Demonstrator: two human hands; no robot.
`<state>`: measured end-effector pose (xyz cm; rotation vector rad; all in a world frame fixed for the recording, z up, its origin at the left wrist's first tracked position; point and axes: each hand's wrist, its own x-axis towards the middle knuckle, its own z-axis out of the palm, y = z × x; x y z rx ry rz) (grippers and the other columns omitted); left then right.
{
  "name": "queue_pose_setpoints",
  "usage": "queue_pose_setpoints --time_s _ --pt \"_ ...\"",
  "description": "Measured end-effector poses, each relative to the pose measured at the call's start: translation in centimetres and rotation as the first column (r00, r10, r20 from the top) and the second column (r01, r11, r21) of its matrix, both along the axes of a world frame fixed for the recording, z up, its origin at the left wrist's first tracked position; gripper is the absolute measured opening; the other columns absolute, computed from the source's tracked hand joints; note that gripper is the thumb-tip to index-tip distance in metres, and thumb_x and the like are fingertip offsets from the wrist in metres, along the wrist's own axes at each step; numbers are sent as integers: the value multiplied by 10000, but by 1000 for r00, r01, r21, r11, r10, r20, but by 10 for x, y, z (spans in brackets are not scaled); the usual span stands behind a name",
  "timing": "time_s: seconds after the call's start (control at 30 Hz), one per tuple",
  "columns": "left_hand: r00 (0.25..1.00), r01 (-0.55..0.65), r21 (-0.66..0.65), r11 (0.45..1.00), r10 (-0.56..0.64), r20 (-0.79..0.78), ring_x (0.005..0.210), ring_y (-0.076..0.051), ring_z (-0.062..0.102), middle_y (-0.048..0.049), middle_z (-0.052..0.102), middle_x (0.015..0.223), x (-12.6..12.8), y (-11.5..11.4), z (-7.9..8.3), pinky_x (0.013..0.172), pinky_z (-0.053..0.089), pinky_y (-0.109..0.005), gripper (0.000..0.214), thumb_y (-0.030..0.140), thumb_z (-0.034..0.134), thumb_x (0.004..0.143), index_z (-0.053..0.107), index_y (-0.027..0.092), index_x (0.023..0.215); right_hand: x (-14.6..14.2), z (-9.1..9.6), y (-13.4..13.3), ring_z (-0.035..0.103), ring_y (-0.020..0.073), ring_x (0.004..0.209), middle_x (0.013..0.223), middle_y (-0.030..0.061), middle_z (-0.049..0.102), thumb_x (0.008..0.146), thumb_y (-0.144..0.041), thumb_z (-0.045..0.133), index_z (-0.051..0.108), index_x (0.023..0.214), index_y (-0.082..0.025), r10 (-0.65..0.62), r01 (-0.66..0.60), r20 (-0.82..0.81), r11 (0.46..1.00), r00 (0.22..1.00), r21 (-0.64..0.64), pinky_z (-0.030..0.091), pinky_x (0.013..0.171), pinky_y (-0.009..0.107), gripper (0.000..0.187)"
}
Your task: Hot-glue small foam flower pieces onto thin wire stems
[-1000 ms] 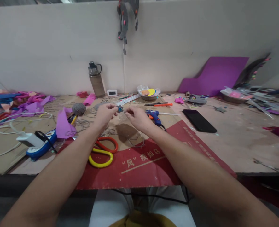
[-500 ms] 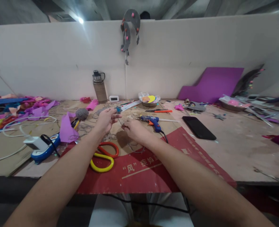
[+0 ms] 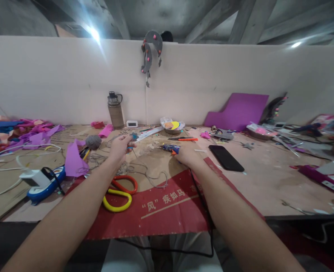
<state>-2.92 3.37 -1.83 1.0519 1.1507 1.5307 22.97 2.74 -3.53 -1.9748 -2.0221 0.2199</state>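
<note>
My left hand is closed, its fingertips pinching a small blue piece whose kind is too small to make out. Grey yarn trails over the cardboard below and right of that hand. My right hand is wrapped round the handle of a blue glue gun, which lies low over the tabletop with its nozzle toward the left. The hand hides most of the handle. Scissors with one yellow and one red loop lie under my left forearm, blades hidden.
A grey yarn ball and purple felt lie on the left, by a blue power strip. Behind stand a bottle and a bowl. An orange cutter and black phone lie on the right.
My right hand has left the yarn near my left hand and moved right onto the glue gun's handle. The left hand still pinches the blue piece. The view has tilted up slightly.
</note>
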Motion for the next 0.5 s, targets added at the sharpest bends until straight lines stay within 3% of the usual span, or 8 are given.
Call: queue_pose_setpoints --time_s 0.17,0.3,0.37,0.5 --pt "999 -8 -8 1000 7 -37 483 -56 581 13 618 680 1 -1 0 388 310 -143 209 281 692 644 587 142 760 -4 0 1 630 213 616 757 126 709 771 -293 551 692 827 -159 -32 22 -181 998 983 -56 437 544 296 203" --pt "998 -6 -14 1000 5 -60 476 -57 572 9 620 674 1 -1 -1 393 307 -150 218 288 702 637 589 141 752 -16 8 -2 646 215 668 810 119 698 779 -301 501 643 901 -152 -17 20 -378 1000 926 4 456 567 290 240" --pt "998 -1 -13 1000 1 -63 475 -58 569 5 622 672 1 -1 -2 398 306 -153 220 285 702 632 592 140 756 -26 10 -6 650 198 677 833 98 681 772 -266 473 592 985 -149 49 -2 -544 996 838 87 476 604 284 271" --pt "996 -7 -22 1000 5 -90 482 -70 576 -1 624 674 0 1 -5 395 302 -157 228 303 702 626 592 143 744 -46 13 -20 639 141 711 994 69 641 759 -252 477 447 1103 -193 296 -133 -795 955 530 266 518 640 259 351"
